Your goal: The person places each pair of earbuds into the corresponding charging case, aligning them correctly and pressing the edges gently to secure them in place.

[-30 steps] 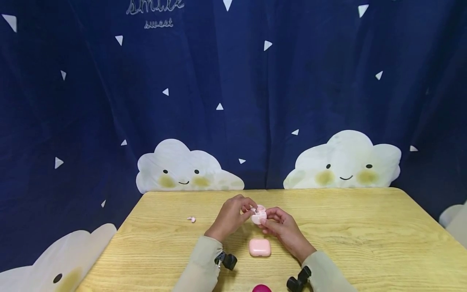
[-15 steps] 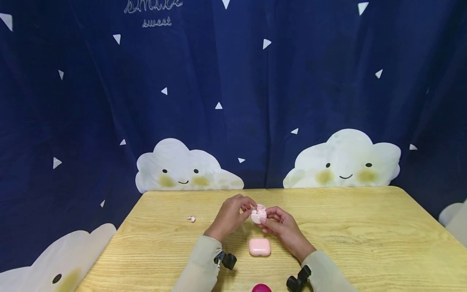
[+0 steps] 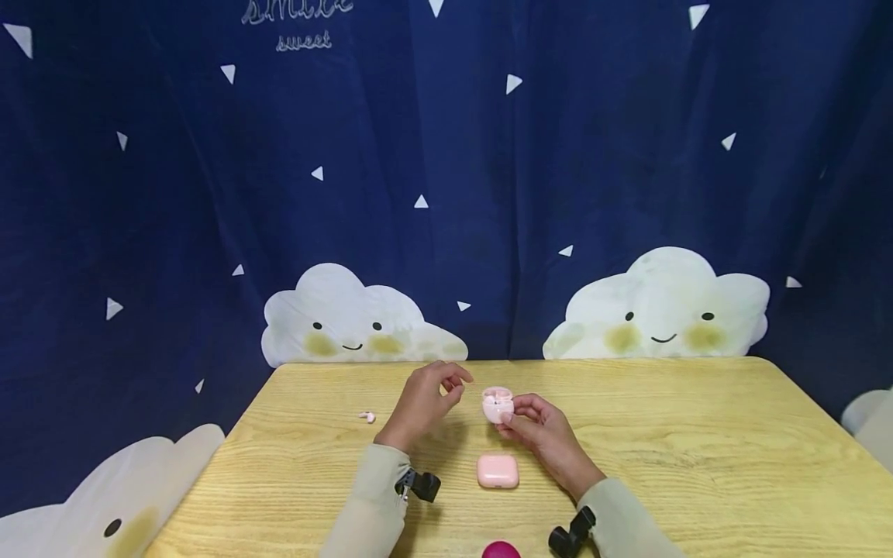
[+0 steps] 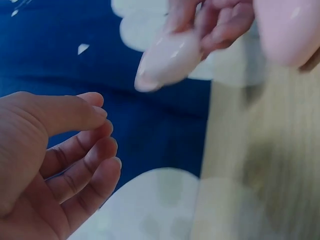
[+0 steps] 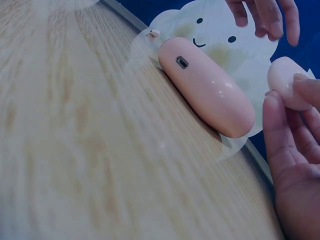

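Observation:
My right hand (image 3: 547, 442) pinches a small pale-pink earbud case (image 3: 498, 411) between thumb and fingers, its lid standing up. Inside it a small pale piece with a dark spot shows, too small to make out. To the left of the case, my left hand (image 3: 425, 399) hovers apart from it. In the left wrist view the fingers (image 4: 95, 160) of that hand are loosely bent and hold nothing. A second, rounder-cornered pink earbud case (image 3: 498, 471) lies closed on the table nearer to me; the right wrist view shows its charging port. One loose pink earbud (image 3: 367, 417) lies to the left.
At the near edge of the head view, a magenta round thing (image 3: 501, 549) is partly cut off. The wooden table (image 3: 698, 449) ends at a dark blue curtain (image 3: 446, 155) with clouds and white triangles.
My left hand was at the open case with its fingers over it; now it has let go and drawn back to the left. My right hand keeps hold of the case, almost in place.

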Available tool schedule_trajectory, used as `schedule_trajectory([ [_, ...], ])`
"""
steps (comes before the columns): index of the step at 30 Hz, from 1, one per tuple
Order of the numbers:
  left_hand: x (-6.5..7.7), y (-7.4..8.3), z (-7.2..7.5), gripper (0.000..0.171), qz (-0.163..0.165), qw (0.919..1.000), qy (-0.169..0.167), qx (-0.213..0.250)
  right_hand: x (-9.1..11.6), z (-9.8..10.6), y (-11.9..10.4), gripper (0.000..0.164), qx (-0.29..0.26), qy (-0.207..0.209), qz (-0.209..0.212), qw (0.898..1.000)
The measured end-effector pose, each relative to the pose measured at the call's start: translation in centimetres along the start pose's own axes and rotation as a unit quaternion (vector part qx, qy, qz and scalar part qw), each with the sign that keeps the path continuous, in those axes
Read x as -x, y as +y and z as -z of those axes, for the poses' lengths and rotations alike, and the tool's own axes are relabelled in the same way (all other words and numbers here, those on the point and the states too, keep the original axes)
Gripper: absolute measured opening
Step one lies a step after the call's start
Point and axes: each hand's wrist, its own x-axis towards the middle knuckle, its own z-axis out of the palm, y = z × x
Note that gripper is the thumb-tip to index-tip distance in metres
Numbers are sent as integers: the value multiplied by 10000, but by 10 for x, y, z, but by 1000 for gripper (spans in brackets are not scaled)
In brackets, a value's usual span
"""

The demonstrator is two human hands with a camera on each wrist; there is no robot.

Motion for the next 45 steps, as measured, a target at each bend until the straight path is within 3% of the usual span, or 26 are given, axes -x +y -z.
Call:
schedule_trajectory([
  [6,3,-19,24,16,285,9979,561,171,0,-1,-2,37,-197,213,121,9995],
  [10,11,-40,44,13,901,9936,669,123,-1,-2,-4,41,-241,312,118,9992],
  [16,38,-73,62,11,2256,9733,200,372,1,-1,-5,42,-328,429,109,9985],
  [21,52,-87,66,14,2843,9579,-361,164,3,1,-5,43,-298,416,149,9986],
  [26,56,-92,65,17,2889,9547,-680,-206,2,1,-4,41,-309,423,189,9984],
  [33,61,-94,63,16,2728,9573,-688,-662,1,0,-1,41,-303,448,105,9985],
  [45,62,-96,61,6,2859,9517,-991,-523,2,-1,-4,41,-246,488,75,9985],
])
